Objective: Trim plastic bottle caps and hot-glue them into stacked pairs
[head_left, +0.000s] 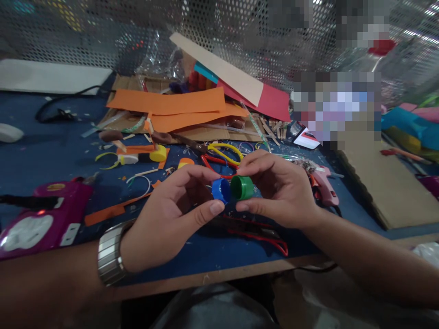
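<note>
Between thumb and fingertips my left hand (171, 214) pinches a blue bottle cap (220, 191). A green bottle cap (244, 188) is held the same way by my right hand (281, 189). The caps are side by side, their edges very close; whether they touch I cannot tell. The green cap's open side is turned toward the blue one. Just behind them lie scissors (224, 155) with yellow and red handles. Under my hands rests a dark tool with a red handle (277, 244), partly hidden.
A pink glue gun (325, 185) lies at right beside a cardboard sheet (394, 183). Orange paper strips (168, 101) and wooden sticks are piled at the back. On the left are a purple power box (44, 214) with a cable and a small yellow-and-orange craft piece (137, 154).
</note>
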A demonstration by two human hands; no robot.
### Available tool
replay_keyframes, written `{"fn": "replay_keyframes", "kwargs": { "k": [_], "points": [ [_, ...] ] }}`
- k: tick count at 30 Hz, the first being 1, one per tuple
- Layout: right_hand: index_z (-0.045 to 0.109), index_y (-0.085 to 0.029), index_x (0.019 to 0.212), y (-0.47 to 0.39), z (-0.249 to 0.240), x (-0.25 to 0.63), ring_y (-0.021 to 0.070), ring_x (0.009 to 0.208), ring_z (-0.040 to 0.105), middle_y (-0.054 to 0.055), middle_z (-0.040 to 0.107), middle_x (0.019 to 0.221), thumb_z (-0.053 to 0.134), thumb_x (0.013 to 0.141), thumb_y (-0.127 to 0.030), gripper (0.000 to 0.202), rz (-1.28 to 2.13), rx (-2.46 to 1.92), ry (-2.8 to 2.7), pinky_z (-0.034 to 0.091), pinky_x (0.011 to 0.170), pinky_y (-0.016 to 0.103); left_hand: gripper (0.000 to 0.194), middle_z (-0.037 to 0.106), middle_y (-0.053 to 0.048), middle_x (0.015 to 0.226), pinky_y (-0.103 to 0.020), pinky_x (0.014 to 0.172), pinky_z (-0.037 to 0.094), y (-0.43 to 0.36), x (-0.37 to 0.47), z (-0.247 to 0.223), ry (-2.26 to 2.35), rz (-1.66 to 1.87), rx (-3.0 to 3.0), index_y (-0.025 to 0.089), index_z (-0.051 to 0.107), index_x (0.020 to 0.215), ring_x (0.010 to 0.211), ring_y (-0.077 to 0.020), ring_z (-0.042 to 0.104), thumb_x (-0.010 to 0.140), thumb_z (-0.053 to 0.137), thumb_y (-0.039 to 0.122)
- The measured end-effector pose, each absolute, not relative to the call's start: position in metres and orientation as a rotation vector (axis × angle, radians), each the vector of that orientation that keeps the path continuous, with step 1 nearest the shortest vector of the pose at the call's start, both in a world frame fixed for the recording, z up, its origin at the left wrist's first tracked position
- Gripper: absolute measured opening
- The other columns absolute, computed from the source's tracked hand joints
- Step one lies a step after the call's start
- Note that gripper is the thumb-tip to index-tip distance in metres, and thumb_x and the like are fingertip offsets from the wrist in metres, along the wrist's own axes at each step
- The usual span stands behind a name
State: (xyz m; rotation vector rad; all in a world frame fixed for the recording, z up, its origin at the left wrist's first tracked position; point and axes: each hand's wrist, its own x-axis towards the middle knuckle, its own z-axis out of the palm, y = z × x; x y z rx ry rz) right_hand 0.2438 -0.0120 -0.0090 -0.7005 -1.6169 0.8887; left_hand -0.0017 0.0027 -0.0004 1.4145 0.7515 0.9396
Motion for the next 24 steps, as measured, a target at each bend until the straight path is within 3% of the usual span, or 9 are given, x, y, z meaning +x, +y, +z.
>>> {"fn": "replay_keyframes", "kwargs": {
  "k": [10,17,24],
  "points": [
    [0.084,-0.026,0.118,-0.0119,-0.0041,0.2434,0.0176,0.102,0.077,0.004,0.078,0.113,0.103,0.083,-0.015,0.042,1.004,-0.736,-1.534,0.071,0.090,0.030,0.023,0.081,-0.002,0.102,-0.022,0.080,0.066,0.0032,-0.0006,0.0014,0.747,0.941,1.398,0.025,0.075,0.114,0.091,-0.0159,0.078,0.098,0.090,0.032],
    [0.081,-0.024,0.113,-0.0105,-0.0007,0.2447,0.0170,0.098,0.078,0.003,0.077,0.111,0.104,0.084,-0.022,0.036,1.033,-0.764,-1.531,0.071,0.088,0.030,0.020,0.079,0.000,0.100,-0.017,0.078,0.064,0.0034,-0.0015,0.0022,0.669,0.951,1.340,0.025,0.074,0.109,0.090,-0.0122,0.075,0.099,0.090,0.031],
    [0.077,-0.023,0.111,-0.0105,-0.0018,0.2472,0.0188,0.100,0.081,0.005,0.078,0.115,0.106,0.082,-0.022,0.041,1.045,-0.782,-1.500,0.073,0.089,0.034,0.027,0.076,-0.002,0.103,-0.023,0.078,0.065,0.0025,-0.0034,0.0000,0.738,0.925,1.380,0.025,0.074,0.116,0.088,-0.0150,0.074,0.097,0.092,0.032]
  ]
}}
